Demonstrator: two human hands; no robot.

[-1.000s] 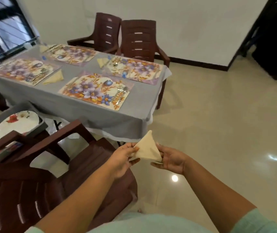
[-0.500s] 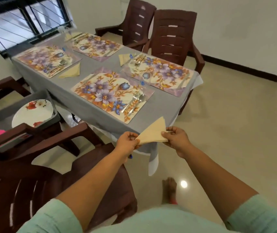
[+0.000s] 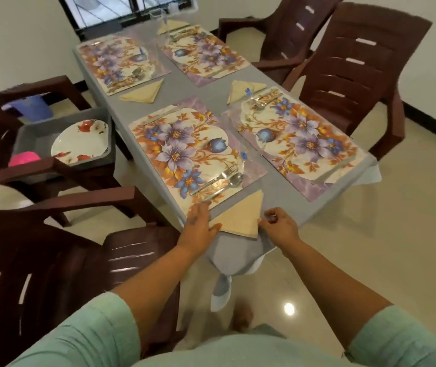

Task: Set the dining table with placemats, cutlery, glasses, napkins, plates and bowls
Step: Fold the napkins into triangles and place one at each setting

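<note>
Head camera looks down, close.

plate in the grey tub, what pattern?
White plate with red flowers near its rim, in the grey tub; head view.

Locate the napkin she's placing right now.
Head view, lower centre: the folded napkin lies on the table's near corner, just below the nearest placemat, between the left hand and right hand.

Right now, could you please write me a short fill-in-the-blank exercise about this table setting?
1. The folded napkin lies at the table's near ____.
2. The table holds ____ floral placemats.
3. The fork and spoon lie on the nearest ____.
4. The flowered plates sit in a grey tub resting on a ____.

Missing words: corner; four; placemat; chair
</note>
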